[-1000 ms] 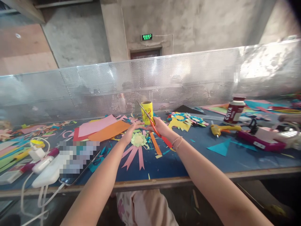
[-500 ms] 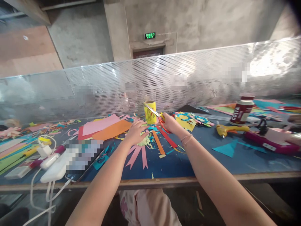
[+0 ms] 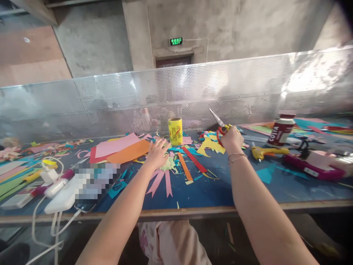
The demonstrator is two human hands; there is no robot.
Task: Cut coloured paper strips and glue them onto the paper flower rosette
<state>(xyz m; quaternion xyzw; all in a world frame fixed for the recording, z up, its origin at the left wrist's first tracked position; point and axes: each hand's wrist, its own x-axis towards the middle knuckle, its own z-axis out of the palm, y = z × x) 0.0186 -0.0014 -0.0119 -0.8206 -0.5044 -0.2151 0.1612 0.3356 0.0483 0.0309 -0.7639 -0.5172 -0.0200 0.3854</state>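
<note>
My right hand [image 3: 232,141] is closed round the red handles of a pair of scissors [image 3: 220,124], whose blades point up and to the left above the blue table [image 3: 248,187]. My left hand [image 3: 157,154] lies with fingers spread on a green paper flower [image 3: 168,164] with pink ribbon tails [image 3: 161,181]. A yellow roll [image 3: 175,131] stands just behind the left hand. Red [image 3: 194,159] and orange [image 3: 184,167] paper strips lie between my two hands.
Pink, red and orange sheets [image 3: 121,149] lie at left, with a phone [image 3: 95,184], a white power bank [image 3: 62,198] and cables near the front edge. A bottle [image 3: 281,129], a yellow glue gun [image 3: 266,151] and a pink device [image 3: 311,165] are at right. A perforated metal screen [image 3: 176,95] runs along the back.
My right hand has carried the scissors up and to the right, away from the flower. My left hand has come down onto the flower and spread its fingers.
</note>
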